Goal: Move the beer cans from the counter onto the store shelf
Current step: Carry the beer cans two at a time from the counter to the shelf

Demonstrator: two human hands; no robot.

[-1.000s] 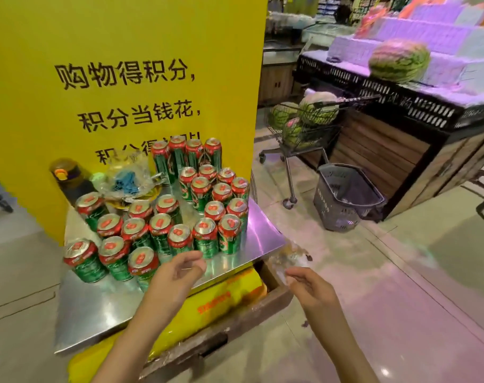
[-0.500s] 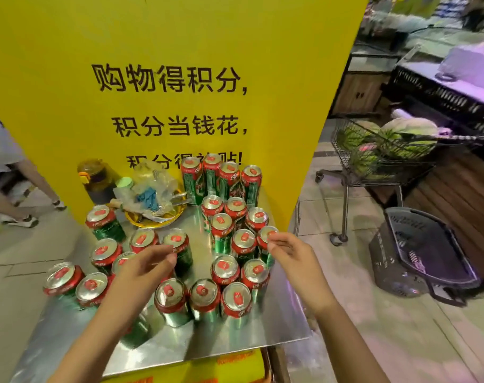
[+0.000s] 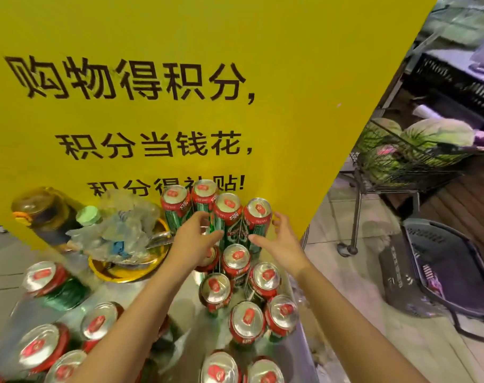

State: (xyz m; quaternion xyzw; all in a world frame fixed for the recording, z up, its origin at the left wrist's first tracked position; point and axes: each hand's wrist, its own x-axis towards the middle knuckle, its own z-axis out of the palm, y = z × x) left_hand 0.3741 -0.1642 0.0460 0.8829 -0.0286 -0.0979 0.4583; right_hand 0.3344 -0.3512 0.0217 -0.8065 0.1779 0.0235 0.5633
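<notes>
Beer cans [image 3: 236,259] stood in clusters on the steel table [image 3: 189,294], four tall cans [image 3: 228,217] at the back against the yellow sign [image 3: 152,78]. Both hands reached to those four. Left hand [image 3: 192,237] fingers lay loosely spread at the second and third cans, gripping nothing clearly. Right hand [image 3: 281,241] was spread wide, released, beside the rightmost can. A bag [image 3: 119,230] lay in a yellow dish [image 3: 124,275] to the left. Cart [image 3: 406,161] with melons stood right.

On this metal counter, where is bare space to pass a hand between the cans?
A bare strip of counter runs under the left forearm, between the left can cluster and the right can cluster. Around the tall back cans it is crowded.
</notes>
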